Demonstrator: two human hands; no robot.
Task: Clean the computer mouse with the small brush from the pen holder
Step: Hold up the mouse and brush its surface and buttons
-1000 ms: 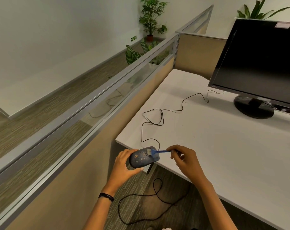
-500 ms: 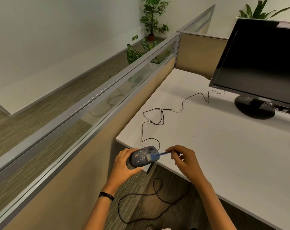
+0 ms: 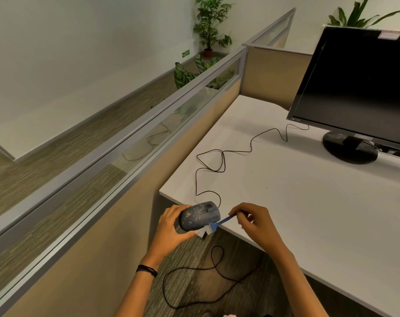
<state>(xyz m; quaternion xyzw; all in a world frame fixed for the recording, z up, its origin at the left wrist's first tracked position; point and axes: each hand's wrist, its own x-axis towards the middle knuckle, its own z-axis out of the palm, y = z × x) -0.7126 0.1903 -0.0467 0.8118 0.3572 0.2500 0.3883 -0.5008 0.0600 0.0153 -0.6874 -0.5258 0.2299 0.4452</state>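
A dark wired computer mouse [image 3: 200, 215], speckled with pale crumbs, is held just off the near left corner of the white desk [image 3: 308, 202]. My left hand [image 3: 171, 227] grips it from the left and underneath. My right hand [image 3: 255, 221] pinches the blue handle of a small brush [image 3: 213, 226] whose white bristles sit at the mouse's lower right edge, just past its body. The mouse's black cable [image 3: 219, 161] snakes back over the desk toward the monitor. No pen holder is in view.
A black monitor [image 3: 359, 88] on a round stand [image 3: 350, 146] fills the desk's far right. A tan partition with a glass strip [image 3: 171, 120] borders the desk's left side. Another black cable [image 3: 194, 277] loops on the carpet below my hands. Potted plants stand beyond the partition.
The brush has swept from the top of the mouse down and toward me, off its lower right edge. My left hand keeps the mouse in the same place.
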